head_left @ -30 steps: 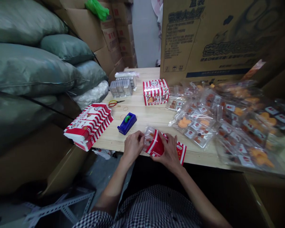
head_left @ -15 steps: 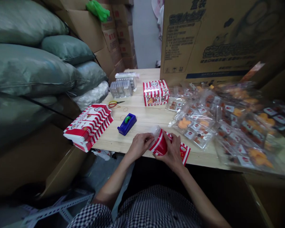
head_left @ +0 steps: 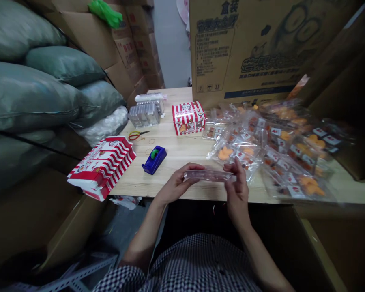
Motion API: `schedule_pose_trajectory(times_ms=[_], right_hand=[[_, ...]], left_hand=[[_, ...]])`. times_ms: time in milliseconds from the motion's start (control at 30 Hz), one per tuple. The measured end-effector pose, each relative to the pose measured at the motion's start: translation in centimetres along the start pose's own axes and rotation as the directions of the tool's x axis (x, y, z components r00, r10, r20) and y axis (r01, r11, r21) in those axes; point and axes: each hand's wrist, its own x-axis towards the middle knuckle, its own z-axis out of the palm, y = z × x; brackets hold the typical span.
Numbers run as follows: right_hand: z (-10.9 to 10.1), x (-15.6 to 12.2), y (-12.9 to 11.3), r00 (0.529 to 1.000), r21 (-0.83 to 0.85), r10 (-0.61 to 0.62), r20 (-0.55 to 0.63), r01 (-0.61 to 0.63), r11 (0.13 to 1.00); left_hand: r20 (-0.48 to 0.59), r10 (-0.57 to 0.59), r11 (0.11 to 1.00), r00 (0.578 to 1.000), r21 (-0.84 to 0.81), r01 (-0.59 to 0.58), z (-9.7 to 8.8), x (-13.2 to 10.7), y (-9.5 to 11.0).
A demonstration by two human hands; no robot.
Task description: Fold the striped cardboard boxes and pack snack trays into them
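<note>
A flat clear plastic packet (head_left: 208, 175) is held level just above the front edge of the wooden table (head_left: 182, 152). My left hand (head_left: 178, 184) pinches its left end and my right hand (head_left: 237, 186) grips its right end. The packet is seen edge-on and its contents cannot be made out. Behind my right hand lies a heap of clear packets of orange and red pieces (head_left: 270, 142). A blue tape dispenser (head_left: 153, 159) sits left of my left hand.
A stack of flat red-and-white striped boxes (head_left: 101, 166) overhangs the table's left corner. An assembled striped box (head_left: 188, 117), clear trays (head_left: 146, 113), red-handled scissors (head_left: 138, 134) and rubber bands lie farther back. A large cardboard carton (head_left: 249, 44) stands behind; grey sacks (head_left: 33, 93) pile at left.
The red-and-white striped box that both hands worked on is gone from them. They now hold a clear packet stretched between them, and the view has shifted slightly right.
</note>
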Motion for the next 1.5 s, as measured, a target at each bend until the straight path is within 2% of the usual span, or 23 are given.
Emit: schedule_pose_trajectory(times_ms=[33, 100, 200, 367, 500, 600, 667, 733, 833, 900, 1000, 1067, 1133, 1333, 1500], right_hand=[[-0.2, 0.3, 0.1, 0.998, 0.056, 0.052, 0.022, -0.053, 0.997], [-0.3, 1.0, 0.3, 0.992, 0.109, 0.117, 0.039, -0.121, 0.987], [0.2, 1.8, 0.4, 0.992, 0.125, 0.126, 0.015, -0.127, 0.984], [0.8, 2.9, 0.8, 0.99, 0.159, 0.131, 0.049, -0.137, 0.978], [1.2, 4.8, 2.0, 0.986, 0.222, 0.162, 0.048, -0.169, 0.96], [1.4, 6.0, 1.6, 0.981, 0.254, 0.19, 0.028, -0.191, 0.948], [1.3, 6.1, 0.3, 0.975, 0.275, 0.214, 0.058, -0.222, 0.935], [0.9, 5.1, -1.3, 0.954, 0.301, 0.275, 0.123, -0.3, 0.905], [-0.2, 2.2, -2.4, 0.873, 0.33, 0.439, 0.213, -0.487, 0.809], [-1.0, -0.2, -1.8, 0.799, 0.344, 0.552, 0.237, -0.601, 0.722], [-1.9, -3.3, 0.3, 0.698, 0.359, 0.661, 0.278, -0.713, 0.602], [-2.5, -4.7, 1.8, 0.638, 0.376, 0.711, 0.297, -0.762, 0.527], [-2.9, -5.6, 2.9, 0.597, 0.386, 0.744, 0.299, -0.789, 0.478], [-3.1, -6.2, 4.3, 0.595, 0.393, 0.772, 0.224, -0.78, 0.487], [-3.5, -5.7, 4.5, 0.594, 0.405, 0.772, 0.228, -0.779, 0.479]], left_hand=[[0.032, -0.002, 1.0, 0.999, -0.018, 0.003, 0.0, 0.2, -0.3], [0.027, 0.024, 0.994, 0.999, -0.103, -0.021, 0.4, 0.6, -0.9], [-0.087, 0.05, 0.976, 0.995, -0.205, -0.067, 1.5, 1.0, -1.4], [-0.351, -0.02, 0.989, 0.936, -0.142, -0.032, 2.5, 2.0, -1.7], [-0.436, -0.035, 0.991, 0.899, -0.129, -0.024, 2.4, 4.0, -2.5], [-0.471, -0.079, 0.98, 0.879, -0.199, -0.019, 2.5, 5.2, -2.3], [-0.464, -0.122, 0.966, 0.877, -0.257, -0.001, 2.7, 5.0, -1.6], [-0.43, -0.169, 0.942, 0.887, -0.334, 0.018, 3.1, 3.7, -0.9], [-0.316, -0.311, 0.86, 0.896, -0.496, 0.124, 4.0, 0.6, -0.7], [-0.237, -0.418, 0.786, 0.877, -0.578, 0.219, 4.6, -1.7, -1.4], [-0.157, -0.525, 0.691, 0.836, -0.652, 0.311, 5.5, -4.4, -3.2], [-0.114, -0.582, 0.633, 0.805, -0.686, 0.36, 6.1, -5.4, -4.3], [-0.093, -0.615, 0.597, 0.783, -0.704, 0.385, 6.5, -5.9, -5.2], [-0.152, -0.613, 0.617, 0.776, -0.706, 0.349, 7.0, -6.1, -6.8], [-0.039, -0.602, 0.51, 0.798, -0.787, 0.346, 5.7, -6.9, -7.4]])
